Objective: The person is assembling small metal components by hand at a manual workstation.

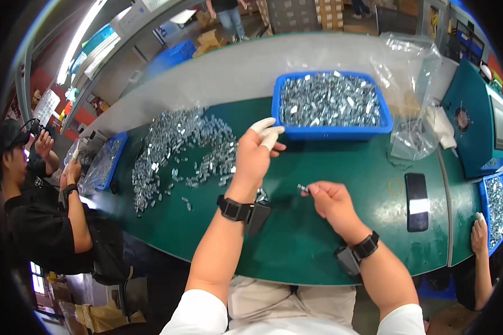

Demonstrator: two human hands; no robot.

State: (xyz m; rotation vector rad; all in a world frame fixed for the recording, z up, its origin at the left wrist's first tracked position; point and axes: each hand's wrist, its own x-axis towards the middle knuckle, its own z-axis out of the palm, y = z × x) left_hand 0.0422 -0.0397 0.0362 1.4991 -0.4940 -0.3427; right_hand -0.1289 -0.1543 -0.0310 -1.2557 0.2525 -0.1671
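Note:
My right hand pinches a small shiny metal piece between thumb and fingertips, just above the green table. My left hand wears white finger covers on some of its fingers. Those fingers are stretched out and a little apart, beside the near left corner of a blue tray; I see nothing held in them. Small shiny metal pieces fill that tray. To the left, many similar loose pieces lie spread in a curved heap on the table.
A dark phone lies on the right, near a clear plastic bag and a green machine. Another blue tray has a co-worker's hand at it. A person in black works at the left end.

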